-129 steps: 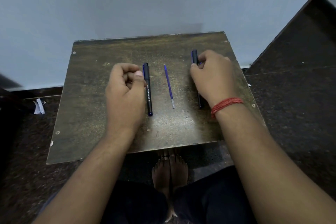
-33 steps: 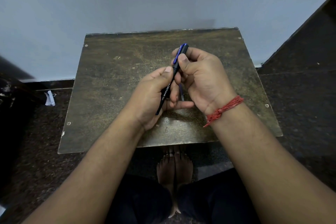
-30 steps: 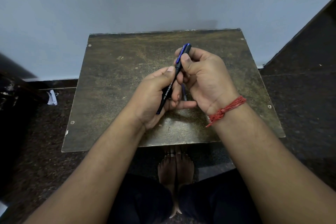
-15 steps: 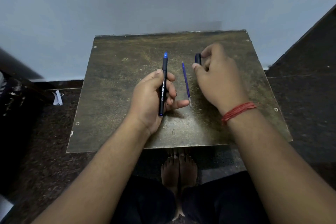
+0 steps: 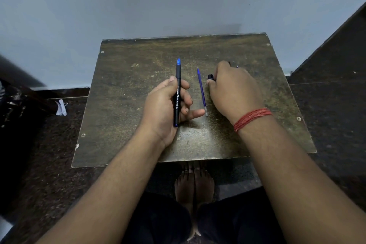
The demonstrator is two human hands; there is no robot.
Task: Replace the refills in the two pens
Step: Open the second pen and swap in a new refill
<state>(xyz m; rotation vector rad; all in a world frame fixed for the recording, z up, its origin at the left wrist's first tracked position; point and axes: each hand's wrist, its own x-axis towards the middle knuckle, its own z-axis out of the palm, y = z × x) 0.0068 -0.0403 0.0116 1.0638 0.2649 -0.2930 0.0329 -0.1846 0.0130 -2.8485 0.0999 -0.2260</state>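
My left hand (image 5: pixel 168 105) is closed around the black pen (image 5: pixel 177 93), which points to 12 o'clock with its blue tip bare, just above the worktop (image 5: pixel 122 93). My right hand (image 5: pixel 235 89) lies at 3 o'clock from it and its curled fingers pinch a small black cap (image 5: pixel 211 77); the second pen is mostly hidden under this hand. The loose blue refill (image 5: pixel 201 89) lies flat between my hands, touched by neither. I judge the refill light, thin and easy to bend, also a little slippery, so I would take it near the middle. The pen barrel is stiff; a grip at its middle feels safe.
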